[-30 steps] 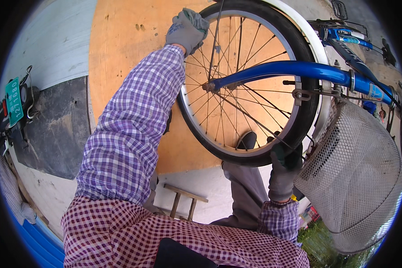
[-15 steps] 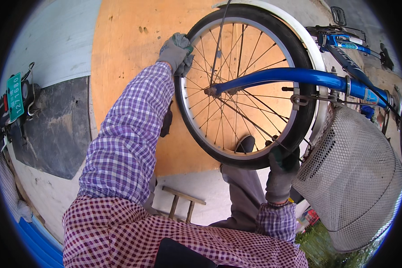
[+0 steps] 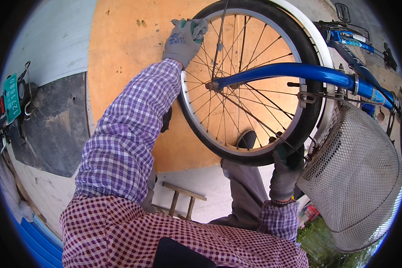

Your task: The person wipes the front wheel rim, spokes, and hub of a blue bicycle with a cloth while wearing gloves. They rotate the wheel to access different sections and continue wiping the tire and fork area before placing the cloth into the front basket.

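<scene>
**Left hand [image 3: 183, 43] has shifted up the front wheel [image 3: 310, 49], from about 10 o'clock toward 11**

Half a second ago that gloved hand sat lower on the tyre's edge; the right hand [image 3: 285, 172] has stayed near 5 o'clock.

The likeliest trouble is a snag. The left hand is closed on what looks like a bunched grey cloth [image 3: 200, 29] pressed to the rim, and a loose fold could catch in the spokes [image 3: 242, 40] or on the thin black stay [image 3: 220, 38] running up toward 12 o'clock. If the wheel turned suddenly, the right fingers might be pinched where they curl round the tyre, close to the mesh basket [image 3: 353, 178] at 4 o'clock. Should that grip slip, the wheel could swing toward the dark shoe [image 3: 247, 139] seen through it near 6 o'clock.

The wheel lies between the hands, touched by both: its centre is toward 4 o'clock from the left hand and 11 o'clock from the right. The blue fork [image 3: 290, 71] crosses its face toward 3 o'clock. The right fingertips are partly hidden.
</scene>
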Demonstrator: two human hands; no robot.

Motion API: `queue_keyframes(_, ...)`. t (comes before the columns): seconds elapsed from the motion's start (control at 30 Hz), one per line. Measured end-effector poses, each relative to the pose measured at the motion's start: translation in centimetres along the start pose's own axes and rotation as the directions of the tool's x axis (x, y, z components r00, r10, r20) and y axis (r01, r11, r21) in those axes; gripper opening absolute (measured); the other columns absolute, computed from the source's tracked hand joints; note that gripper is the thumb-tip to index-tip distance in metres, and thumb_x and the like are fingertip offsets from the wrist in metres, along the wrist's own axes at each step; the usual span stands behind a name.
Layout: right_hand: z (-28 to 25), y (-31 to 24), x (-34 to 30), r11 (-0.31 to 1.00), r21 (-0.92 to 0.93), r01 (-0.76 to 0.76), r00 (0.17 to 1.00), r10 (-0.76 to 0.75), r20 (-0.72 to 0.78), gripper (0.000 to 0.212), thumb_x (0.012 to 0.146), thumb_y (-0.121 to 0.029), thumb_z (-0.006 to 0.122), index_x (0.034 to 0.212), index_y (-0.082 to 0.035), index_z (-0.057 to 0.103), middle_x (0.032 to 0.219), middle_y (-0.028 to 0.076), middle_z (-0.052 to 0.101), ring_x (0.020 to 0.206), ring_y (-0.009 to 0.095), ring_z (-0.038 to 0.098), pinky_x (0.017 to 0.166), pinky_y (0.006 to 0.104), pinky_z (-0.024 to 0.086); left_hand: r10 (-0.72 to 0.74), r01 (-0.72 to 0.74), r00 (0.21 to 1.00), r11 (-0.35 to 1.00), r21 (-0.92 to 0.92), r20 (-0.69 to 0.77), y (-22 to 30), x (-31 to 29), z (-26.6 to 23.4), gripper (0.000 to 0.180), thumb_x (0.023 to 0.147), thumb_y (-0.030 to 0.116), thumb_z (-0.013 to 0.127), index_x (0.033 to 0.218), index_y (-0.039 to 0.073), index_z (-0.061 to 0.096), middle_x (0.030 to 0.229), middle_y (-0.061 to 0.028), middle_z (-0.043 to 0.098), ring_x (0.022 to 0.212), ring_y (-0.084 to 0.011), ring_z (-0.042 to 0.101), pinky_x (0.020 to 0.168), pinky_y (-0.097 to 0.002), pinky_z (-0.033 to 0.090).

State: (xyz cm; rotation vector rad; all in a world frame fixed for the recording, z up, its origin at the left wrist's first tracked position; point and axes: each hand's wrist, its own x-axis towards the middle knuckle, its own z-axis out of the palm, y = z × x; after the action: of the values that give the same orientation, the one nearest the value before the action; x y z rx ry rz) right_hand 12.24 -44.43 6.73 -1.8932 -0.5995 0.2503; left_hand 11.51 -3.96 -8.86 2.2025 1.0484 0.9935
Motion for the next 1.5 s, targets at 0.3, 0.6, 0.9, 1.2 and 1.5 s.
queue_keyframes(0.3, 4.0, 4.0, -1.2, 0.982, 0.047, -0.181, 0.983, 0.18, 0.028, 0.044, 0.084, -0.001, 0.069, 0.125, 0.005, 0.056, 0.113, 0.013, 0.069, 0.102, 0.021, 0.066, 0.094, 0.035, 0.051, -0.374, 0.333, 0.909, 0.917, 0.221, 0.183, -8.4, -4.1, 3.4, 0.066, 0.082, 0.053, 0.072, 0.127, 0.007, 0.053, 0.122, -0.0183, 0.06, 0.106, -0.0343, 0.066, 0.084, -0.0448, 0.057)
queue_keyframes(0.6, 1.8, 3.5, -1.2, 0.978, -0.009, -0.208, 0.978, 0.208, -0.02, 0.041, 0.084, -0.005, 0.071, 0.123, 0.004, 0.059, 0.114, 0.013, 0.069, 0.103, 0.02, 0.066, 0.092, 0.0325, 0.051, -0.568, 0.566, 0.699, 0.811, 0.148, 0.434, -12.5, -10.2, 4.8, 0.065, 0.083, 0.03, 0.075, 0.135, -0.001, 0.048, 0.117, -0.022, 0.066, 0.106, -0.0311, 0.066, 0.093, -0.0387, 0.052)
queue_keyframes(0.9, 1.7, 3.7, -1.9, 0.982, -0.022, -0.189, 0.982, 0.189, -0.002, 0.046, 0.084, -0.004, 0.07, 0.127, 0.005, 0.056, 0.117, 0.014, 0.068, 0.107, 0.021, 0.065, 0.096, 0.0342, 0.05, -0.484, 0.476, 0.745, 0.868, 0.143, 0.459, -9.2, -9.9, 0.3, 0.071, 0.08, 0.04, 0.079, 0.132, 0.003, 0.05, 0.124, -0.0209, 0.062, 0.113, -0.0341, 0.063, 0.097, -0.0437, 0.05)
queue_keyframes(1.2, 2.4, 4.4, -1.4, 0.99, 0.01, -0.137, 0.99, 0.138, -0.015, 0.038, 0.087, 0.0, 0.068, 0.124, 0.004, 0.059, 0.116, 0.013, 0.068, 0.106, 0.021, 0.065, 0.094, 0.0349, 0.051, -0.632, 0.577, 0.634, 0.77, 0.272, 0.446, -10.9, -10.4, 2.6, 0.076, 0.084, 0.043, 0.072, 0.14, 0.0, 0.044, 0.136, -0.0243, 0.056, 0.126, -0.0388, 0.055, 0.106, -0.0464, 0.045)
queue_keyframes(1.5, 2.2, 5.6, -1.7, 0.991, -0.027, -0.133, 0.991, 0.132, -0.014, 0.038, 0.087, 0.001, 0.068, 0.124, 0.004, 0.059, 0.115, 0.012, 0.068, 0.104, 0.02, 0.065, 0.095, 0.0336, 0.05, -0.548, 0.473, 0.601, 0.831, 0.295, 0.581, -10.3, -19.0, 0.8, 0.051, 0.09, 0.03, 0.06, 0.129, -0.001, 0.051, 0.128, -0.0244, 0.061, 0.121, -0.0379, 0.059, 0.102, -0.0449, 0.046)
